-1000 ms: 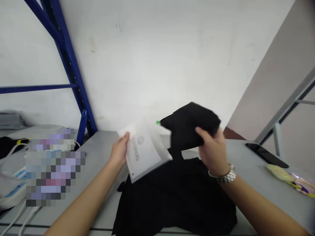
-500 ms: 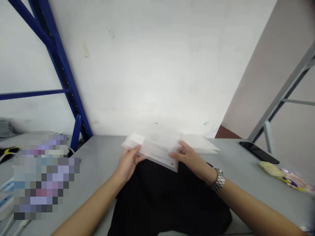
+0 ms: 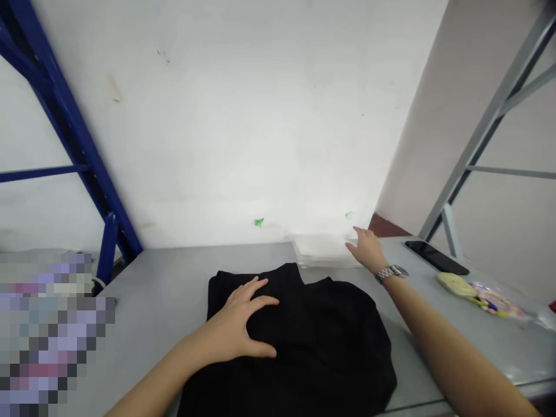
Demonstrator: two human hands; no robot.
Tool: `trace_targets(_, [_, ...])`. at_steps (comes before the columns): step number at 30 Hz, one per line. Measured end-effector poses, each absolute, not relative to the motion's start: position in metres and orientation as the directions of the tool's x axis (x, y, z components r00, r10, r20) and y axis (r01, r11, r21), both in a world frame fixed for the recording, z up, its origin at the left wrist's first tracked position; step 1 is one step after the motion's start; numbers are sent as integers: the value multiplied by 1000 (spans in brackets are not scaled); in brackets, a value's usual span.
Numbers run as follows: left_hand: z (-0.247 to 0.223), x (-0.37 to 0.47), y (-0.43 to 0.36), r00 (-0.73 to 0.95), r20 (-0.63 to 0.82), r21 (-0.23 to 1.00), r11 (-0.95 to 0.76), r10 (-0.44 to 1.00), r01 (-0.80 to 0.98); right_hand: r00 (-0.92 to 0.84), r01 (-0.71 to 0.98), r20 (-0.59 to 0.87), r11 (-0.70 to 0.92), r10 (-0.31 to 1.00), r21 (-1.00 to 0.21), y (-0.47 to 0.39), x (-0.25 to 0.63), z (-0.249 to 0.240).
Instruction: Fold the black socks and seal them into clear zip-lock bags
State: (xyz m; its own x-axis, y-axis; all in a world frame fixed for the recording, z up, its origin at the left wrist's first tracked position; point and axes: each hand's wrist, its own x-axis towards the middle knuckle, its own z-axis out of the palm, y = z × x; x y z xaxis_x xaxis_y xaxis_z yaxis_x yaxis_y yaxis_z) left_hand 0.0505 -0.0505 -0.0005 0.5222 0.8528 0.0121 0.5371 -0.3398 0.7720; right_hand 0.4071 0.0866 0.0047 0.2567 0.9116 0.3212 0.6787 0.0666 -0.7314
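Note:
A black, loosely folded cloth, perhaps a garment [image 3: 321,330], lies on the table in front of me. My left hand [image 3: 243,324] is over its left side with fingers spread, seemingly resting on it, and holds nothing. Farther back, a low stack of white, flat, filmy sheets or bags [image 3: 325,252] lies against the wall. At the stack's right end is my right hand [image 3: 368,252], thumb and fingers apart, with nothing in its grasp. A metal-band watch [image 3: 391,272] is on that wrist.
To the right, a black phone [image 3: 436,258] lies on the grey table [image 3: 174,278], with a yellow item [image 3: 456,285] and a colourful packet [image 3: 499,302] nearer me. A blue rack post [image 3: 87,145] rises at left beside a blurred-out patch. Behind is a white wall [image 3: 243,116].
The translucent bag held in both hands is no longer in them. My left hand has come down over the black cloth; my right has moved right and back to the white stack. The view has shifted.

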Motion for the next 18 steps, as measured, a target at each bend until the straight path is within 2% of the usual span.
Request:
trace_targets(1, [-1,54,-51,501,55,761,-362,863,539,221,689,363,118,905,-715,79,400,8])
trace_targets(3, [-2,61,-50,450,128,760,-378,884,528,39,671,413,283,910,-686,56,380,20])
trace_targets(5, [-1,64,-46,381,165,793,-352,910,498,-317,558,364,483,876,-675,26,354,34])
trace_targets(7, [3,63,-43,309,181,841,-310,934,443,-678,429,257,654,689,-623,-5,327,43])
trace_targets(8, [5,62,-43,275,189,863,-293,943,411,-762,384,220,699,609,-604,-18,313,45])
trace_targets(10, [10,59,-43,222,212,897,-280,952,343,-785,363,250,747,567,-558,-37,290,45])
trace_targets(13, [13,57,-48,125,272,910,-297,954,290,-653,407,392,736,648,-540,-41,268,48])
trace_targets(15, [12,58,-50,61,329,885,-330,943,327,-580,390,435,704,689,-594,-34,260,58])
trace_targets(18, [6,60,-49,13,427,792,-381,904,476,-465,275,495,651,734,-708,-24,255,84])
